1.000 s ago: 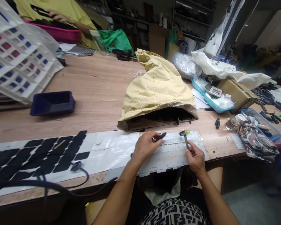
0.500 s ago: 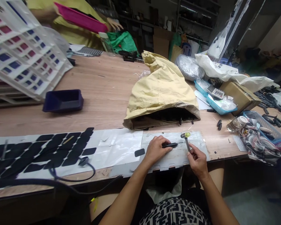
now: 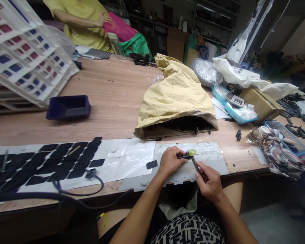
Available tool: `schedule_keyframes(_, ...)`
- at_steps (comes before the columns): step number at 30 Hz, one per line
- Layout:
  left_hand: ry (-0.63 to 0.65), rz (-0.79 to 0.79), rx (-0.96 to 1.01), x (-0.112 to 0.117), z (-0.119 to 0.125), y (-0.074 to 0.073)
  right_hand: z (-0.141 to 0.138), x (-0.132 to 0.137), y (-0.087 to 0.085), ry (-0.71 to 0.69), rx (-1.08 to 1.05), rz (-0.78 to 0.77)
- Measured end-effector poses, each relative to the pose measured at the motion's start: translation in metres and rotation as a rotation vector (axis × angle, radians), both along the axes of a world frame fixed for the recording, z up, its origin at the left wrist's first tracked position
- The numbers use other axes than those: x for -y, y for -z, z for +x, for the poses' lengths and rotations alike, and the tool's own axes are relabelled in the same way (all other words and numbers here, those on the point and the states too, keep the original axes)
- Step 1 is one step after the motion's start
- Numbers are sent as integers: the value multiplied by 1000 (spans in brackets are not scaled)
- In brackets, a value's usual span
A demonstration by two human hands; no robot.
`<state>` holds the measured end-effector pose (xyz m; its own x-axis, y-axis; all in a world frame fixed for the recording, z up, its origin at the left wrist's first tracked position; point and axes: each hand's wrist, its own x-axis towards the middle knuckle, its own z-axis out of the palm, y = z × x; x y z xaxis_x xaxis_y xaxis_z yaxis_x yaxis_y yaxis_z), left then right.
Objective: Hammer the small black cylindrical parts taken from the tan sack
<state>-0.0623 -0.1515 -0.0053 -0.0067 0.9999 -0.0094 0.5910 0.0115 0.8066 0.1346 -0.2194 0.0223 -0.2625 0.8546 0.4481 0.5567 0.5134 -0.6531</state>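
Note:
My left hand [image 3: 169, 162] rests on the grey board [image 3: 210, 162] at the table's front edge, its fingers closed on a small black part [image 3: 182, 157] with a thin tip pointing right. In my right hand [image 3: 208, 181] is a small hammer [image 3: 194, 162] with a yellow-green face, gripped by its handle. The hammer's head is over the black part; I cannot tell whether they touch. Just behind lies a yellow sack [image 3: 178, 91], its dark mouth facing me with small black pieces [image 3: 196, 130] at the opening.
A white sheet with black pads [image 3: 63, 159] and a black cable [image 3: 78, 203] lie left. A dark blue tray [image 3: 68, 107] and a white crate [image 3: 27, 57] stand beyond. Right are a jar [image 3: 256, 134], a patterned cloth [image 3: 281, 154] and blue baskets [image 3: 240, 113]. A person in yellow [image 3: 83, 23] works opposite.
My right hand has brought the hammer left and slightly down, over the black part. My left hand stays nearly in place. The person opposite has moved and tilted the pink tray towards the green bag.

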Motion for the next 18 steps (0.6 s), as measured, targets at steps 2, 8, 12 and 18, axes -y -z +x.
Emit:
schedule_keyframes(2, 0, 7, -4, 0, 1, 0, -3, 0, 0, -27, 40, 46)
schedule_keyframes(8, -20, 25, -10, 1, 3, 1, -4, 0, 0, -13, 82, 71)
schedule_keyframes(12, -25, 35, -9, 1, 4, 1, 1, 2, -6, 38, 44, 68)
schedule_keyframes(18, -37, 34, -15, 2, 5, -2, 5, 1, 0, 55, 45, -12)
